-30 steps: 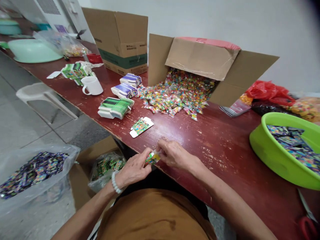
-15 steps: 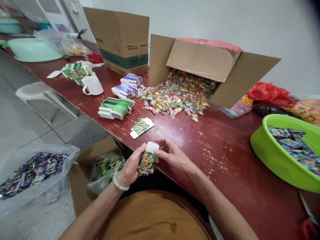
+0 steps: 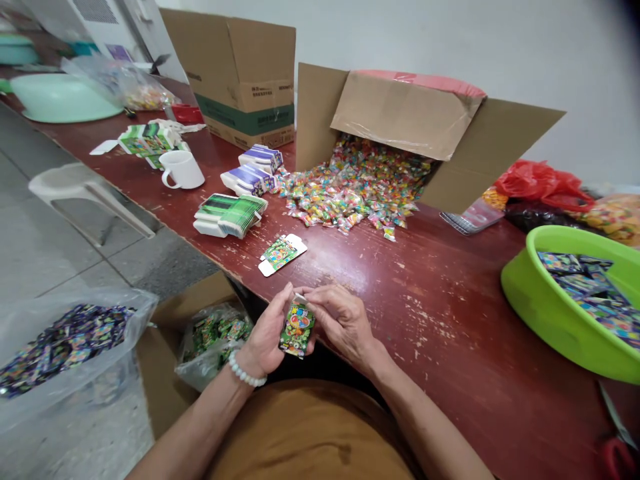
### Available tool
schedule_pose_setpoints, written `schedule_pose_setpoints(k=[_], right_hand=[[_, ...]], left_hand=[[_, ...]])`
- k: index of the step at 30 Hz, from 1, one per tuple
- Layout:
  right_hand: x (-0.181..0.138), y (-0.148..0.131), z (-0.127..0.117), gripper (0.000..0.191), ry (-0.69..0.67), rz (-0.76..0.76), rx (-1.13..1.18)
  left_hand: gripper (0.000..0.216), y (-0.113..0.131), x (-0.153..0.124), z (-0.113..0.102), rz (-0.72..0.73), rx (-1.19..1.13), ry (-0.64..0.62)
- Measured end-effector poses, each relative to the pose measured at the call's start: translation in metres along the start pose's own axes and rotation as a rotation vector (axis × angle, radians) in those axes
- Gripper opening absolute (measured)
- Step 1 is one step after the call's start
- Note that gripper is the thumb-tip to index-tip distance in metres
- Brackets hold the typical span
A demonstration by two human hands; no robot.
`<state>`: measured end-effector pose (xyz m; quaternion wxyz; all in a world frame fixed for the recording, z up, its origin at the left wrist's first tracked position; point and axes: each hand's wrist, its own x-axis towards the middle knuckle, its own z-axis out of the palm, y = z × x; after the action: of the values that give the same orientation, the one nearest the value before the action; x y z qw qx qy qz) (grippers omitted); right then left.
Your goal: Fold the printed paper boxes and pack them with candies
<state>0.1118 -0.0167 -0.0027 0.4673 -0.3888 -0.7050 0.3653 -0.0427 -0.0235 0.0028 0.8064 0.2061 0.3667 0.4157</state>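
A small green printed candy box (image 3: 299,328) stands upright in my left hand (image 3: 266,339), which grips it from the side and behind, just off the table's front edge. The fingers of my right hand (image 3: 346,321) pinch the box's top end, where a thin strip of white flap shows. Just beyond, a flat green carton (image 3: 281,253) with white flaps lies on the table. Farther left sits a stack of flat green cartons (image 3: 230,215). Behind it are bundles of purple cartons (image 3: 249,180).
Wrapped candies (image 3: 345,207) spill from a tipped cardboard box (image 3: 400,120). At right stand a lime-green basin (image 3: 530,300) of dark packets and scissors (image 3: 617,427). A white mug (image 3: 185,170) sits at left. Below are bags of purple packets (image 3: 75,340) and green packets (image 3: 217,333).
The white top flap stood raised and open; now it is folded over at the box's top. My right fingers have moved in onto that end.
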Motion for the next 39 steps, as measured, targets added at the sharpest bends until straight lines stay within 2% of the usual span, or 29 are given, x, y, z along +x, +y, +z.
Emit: schedule_pose_setpoints(k=[2, 4, 9, 11, 14, 16, 20, 22, 26, 27, 31, 33, 35, 37, 39], right_hand=[[0.0, -0.001, -0.004, 0.015, -0.07, -0.08, -0.097], [-0.001, -0.002, -0.006, 0.016, -0.075, -0.052, -0.076], [0.003, -0.004, -0.001, 0.007, 0.004, 0.176, 0.063], [0.006, -0.005, 0.0, 0.005, 0.011, 0.264, 0.212], [0.012, -0.003, -0.001, 0.017, -0.041, 0.421, 0.526], [0.014, 0.001, -0.003, 0.022, -0.072, 0.496, 0.643], [0.013, 0.007, -0.004, 0.022, -0.057, 0.544, 0.652], [0.011, 0.007, -0.004, 0.02, -0.051, 0.491, 0.547], [0.002, 0.001, -0.004, 0.013, -0.083, 0.164, 0.138], [-0.002, 0.0, -0.004, 0.018, -0.1, 0.083, 0.018], [-0.016, -0.001, 0.002, 0.079, -0.15, -0.1, -0.463], [-0.02, 0.002, 0.004, 0.085, -0.134, -0.145, -0.637], [-0.019, 0.006, 0.004, 0.078, -0.122, -0.209, -0.694], [-0.015, 0.01, 0.004, 0.073, -0.133, -0.261, -0.651], [-0.011, 0.012, 0.006, 0.072, -0.175, -0.232, -0.558]], left_hand=[[0.035, 0.001, 0.0, 0.003, 0.014, -0.023, 0.015], [0.038, 0.001, 0.0, 0.006, 0.014, -0.021, 0.024], [0.043, -0.003, 0.003, 0.007, 0.043, 0.009, 0.073], [0.045, -0.004, 0.003, 0.007, 0.053, 0.03, 0.076], [0.053, -0.003, 0.004, 0.006, 0.049, 0.085, 0.056], [0.058, -0.003, 0.004, 0.005, 0.042, 0.128, 0.052], [0.056, -0.007, 0.005, -0.001, 0.069, 0.214, 0.068], [0.049, -0.008, 0.007, -0.004, 0.073, 0.205, 0.079], [0.038, -0.004, 0.012, -0.007, -0.02, -0.014, 0.049], [0.036, -0.002, 0.013, -0.006, -0.03, -0.077, 0.049], [0.024, -0.004, 0.017, 0.004, 0.054, -0.226, 0.082], [0.021, -0.009, 0.019, 0.01, 0.1, -0.216, 0.104], [0.019, -0.016, 0.02, 0.013, 0.194, -0.169, 0.154], [0.022, -0.024, 0.02, 0.012, 0.278, -0.127, 0.167], [0.028, -0.029, 0.018, 0.006, 0.293, -0.068, 0.145]])
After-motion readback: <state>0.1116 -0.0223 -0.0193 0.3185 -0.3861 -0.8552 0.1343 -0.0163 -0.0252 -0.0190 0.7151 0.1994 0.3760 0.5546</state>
